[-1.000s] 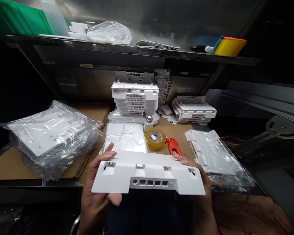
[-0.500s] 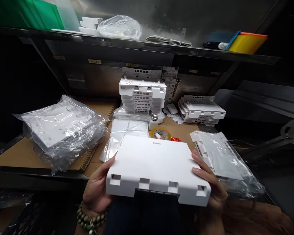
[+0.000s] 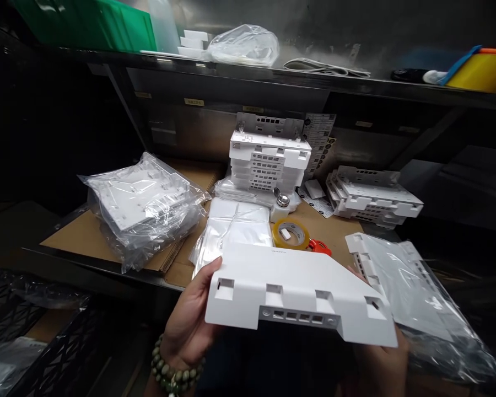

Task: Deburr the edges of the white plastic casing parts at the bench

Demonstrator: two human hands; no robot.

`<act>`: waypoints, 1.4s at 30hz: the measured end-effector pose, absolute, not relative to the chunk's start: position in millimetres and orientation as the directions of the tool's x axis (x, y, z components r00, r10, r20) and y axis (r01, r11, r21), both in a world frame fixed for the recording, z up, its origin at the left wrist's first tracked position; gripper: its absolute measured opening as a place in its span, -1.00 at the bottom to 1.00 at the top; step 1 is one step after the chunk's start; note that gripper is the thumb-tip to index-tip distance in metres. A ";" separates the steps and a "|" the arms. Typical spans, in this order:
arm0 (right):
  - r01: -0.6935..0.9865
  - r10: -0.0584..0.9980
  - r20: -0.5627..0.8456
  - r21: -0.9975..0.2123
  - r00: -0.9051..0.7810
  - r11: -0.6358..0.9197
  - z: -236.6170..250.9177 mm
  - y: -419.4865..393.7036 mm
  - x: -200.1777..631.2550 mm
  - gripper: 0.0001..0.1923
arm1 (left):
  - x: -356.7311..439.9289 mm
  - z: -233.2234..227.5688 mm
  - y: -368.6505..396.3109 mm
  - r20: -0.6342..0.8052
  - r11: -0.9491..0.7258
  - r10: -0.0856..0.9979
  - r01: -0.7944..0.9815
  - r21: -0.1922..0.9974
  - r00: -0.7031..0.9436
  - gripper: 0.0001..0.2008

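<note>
Between both hands I hold a white router housing (image 3: 297, 275), its row of port openings facing me and its top tilted away. My left hand (image 3: 194, 311) grips the left end, thumb on top; a beaded bracelet (image 3: 176, 369) circles that wrist. At the right end my right hand (image 3: 386, 353) holds the housing, mostly hidden beneath it. Just beyond lie clear plastic bags (image 3: 240, 223), a roll of yellow tape (image 3: 300, 234), red-handled scissors or a similar tool (image 3: 320, 247) and a small pump bottle (image 3: 280, 207). A bagged housing (image 3: 391, 281) lies beside my right hand.
Bagged housings (image 3: 143, 193) are piled on cardboard (image 3: 74, 242) at left. Stacked housings (image 3: 268, 160) stand at the back, and a smaller stack (image 3: 372, 196) at right. Above runs a metal shelf (image 3: 231, 71) with a green bin (image 3: 95, 27). A black crate (image 3: 66, 342) sits low left.
The view has shifted left, so things appear further right. The housing has tilted: its top is seen more edge-on and its port openings now show. Both hands still hold it.
</note>
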State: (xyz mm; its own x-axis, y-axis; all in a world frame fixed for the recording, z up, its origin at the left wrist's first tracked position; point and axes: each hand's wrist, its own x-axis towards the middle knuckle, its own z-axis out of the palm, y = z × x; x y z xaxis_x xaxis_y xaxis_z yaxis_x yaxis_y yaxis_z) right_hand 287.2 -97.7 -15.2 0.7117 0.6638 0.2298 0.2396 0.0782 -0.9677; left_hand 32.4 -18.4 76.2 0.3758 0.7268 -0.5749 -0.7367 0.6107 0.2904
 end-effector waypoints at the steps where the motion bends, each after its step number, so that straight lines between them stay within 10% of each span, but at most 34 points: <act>1: 0.236 0.667 0.223 -0.969 0.711 0.072 -16.0 -98.6 288.1 -0.43 | 32.8 77.2 -18.4 -0.577 0.613 0.723 -0.738 0.281 0.381 -0.55; 13: -0.055 0.664 0.047 -0.990 0.746 0.131 -12.2 -94.1 297.1 -0.59 | 24.3 58.7 -18.9 -0.253 0.500 0.865 -0.710 0.496 0.433 -0.22; 17: -0.277 0.773 -0.055 -0.948 0.631 0.159 -7.3 -96.9 300.6 -0.59 | 21.5 59.7 -22.4 -0.303 0.451 0.892 -0.686 0.570 0.334 -0.19; 42: -0.265 0.881 0.104 -0.932 0.462 0.249 -5.5 -117.7 300.9 -0.43 | 7.1 54.4 -15.6 -0.545 0.551 0.801 -0.659 0.512 0.247 -0.22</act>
State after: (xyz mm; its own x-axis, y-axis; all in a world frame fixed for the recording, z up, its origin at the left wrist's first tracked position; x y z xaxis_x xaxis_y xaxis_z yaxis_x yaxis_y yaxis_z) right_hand 300.9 -117.7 -5.5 0.4618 0.8809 0.1040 -0.2651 0.2490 -0.9315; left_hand 7.1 -15.6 54.4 0.2472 0.8012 -0.5450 -0.6591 0.5513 0.5115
